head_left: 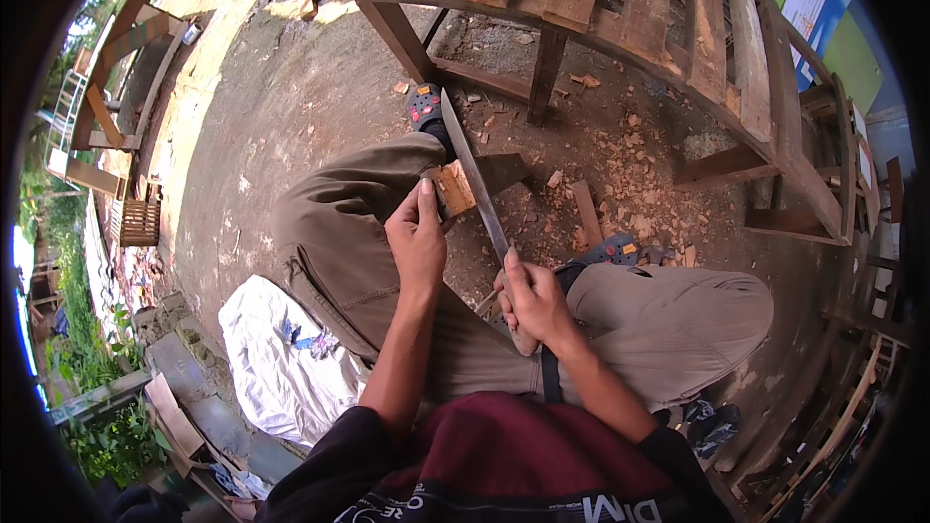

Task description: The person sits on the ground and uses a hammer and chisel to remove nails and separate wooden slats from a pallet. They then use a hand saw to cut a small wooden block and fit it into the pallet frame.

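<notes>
My left hand pinches a small block of wood between thumb and fingers, just above my bent left knee. Its upper face is pale and freshly cut, with a darker edge. My right hand is wrapped round the handle of a machete. The long blade slants up and left, its tip near my clog. Along its middle the blade lies right beside the block; I cannot tell whether they touch. A dark piece of wood shows behind the blade.
A slatted wooden bench stands ahead and curves off to the right. Wood chips and a loose wooden stick litter the ground. White cloth lies at my left. A wooden frame and a slatted crate stand far left.
</notes>
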The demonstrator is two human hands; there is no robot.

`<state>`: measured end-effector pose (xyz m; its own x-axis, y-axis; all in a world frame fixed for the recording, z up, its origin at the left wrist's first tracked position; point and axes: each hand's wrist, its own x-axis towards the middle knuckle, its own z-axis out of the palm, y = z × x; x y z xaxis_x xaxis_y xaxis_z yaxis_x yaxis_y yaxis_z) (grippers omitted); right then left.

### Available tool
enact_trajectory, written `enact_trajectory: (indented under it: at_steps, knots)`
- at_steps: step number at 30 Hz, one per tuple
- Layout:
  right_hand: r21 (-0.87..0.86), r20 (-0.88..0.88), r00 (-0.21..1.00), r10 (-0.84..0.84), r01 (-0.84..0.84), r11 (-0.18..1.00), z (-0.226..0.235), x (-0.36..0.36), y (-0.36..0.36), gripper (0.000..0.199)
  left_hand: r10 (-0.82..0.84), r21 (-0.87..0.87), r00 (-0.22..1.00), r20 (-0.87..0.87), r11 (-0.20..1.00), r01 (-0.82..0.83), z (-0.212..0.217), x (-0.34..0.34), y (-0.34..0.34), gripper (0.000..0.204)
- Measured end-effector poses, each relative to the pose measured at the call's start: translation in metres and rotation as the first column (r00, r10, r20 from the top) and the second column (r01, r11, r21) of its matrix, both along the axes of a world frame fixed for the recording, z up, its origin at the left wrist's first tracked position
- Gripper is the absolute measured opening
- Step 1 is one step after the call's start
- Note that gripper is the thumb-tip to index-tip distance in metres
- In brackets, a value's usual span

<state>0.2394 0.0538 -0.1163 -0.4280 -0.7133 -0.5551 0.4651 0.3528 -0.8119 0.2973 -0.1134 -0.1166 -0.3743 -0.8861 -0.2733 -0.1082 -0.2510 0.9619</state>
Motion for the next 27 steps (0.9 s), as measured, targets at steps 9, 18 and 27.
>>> enact_trajectory:
  at_steps: [9,18,27]
  knots:
    - [0.097,-0.08,0.993,0.091,-0.083,0.992,-0.005,0.005,0.006,0.062,-0.014,-0.171,0.999,0.036,0.985,0.02,-0.003,0.0,-0.003,0.038]
    - [-0.277,0.894,0.38,0.236,0.056,0.959,-0.015,-0.019,-0.025,0.071,-0.066,-0.073,0.998,-0.015,0.995,0.065,-0.005,0.006,-0.004,0.036]
    - [-0.083,-0.077,0.991,-0.107,0.101,0.991,-0.004,-0.012,-0.007,0.057,-0.004,-0.117,1.0,-0.02,0.993,0.001,-0.008,-0.002,-0.011,0.039]
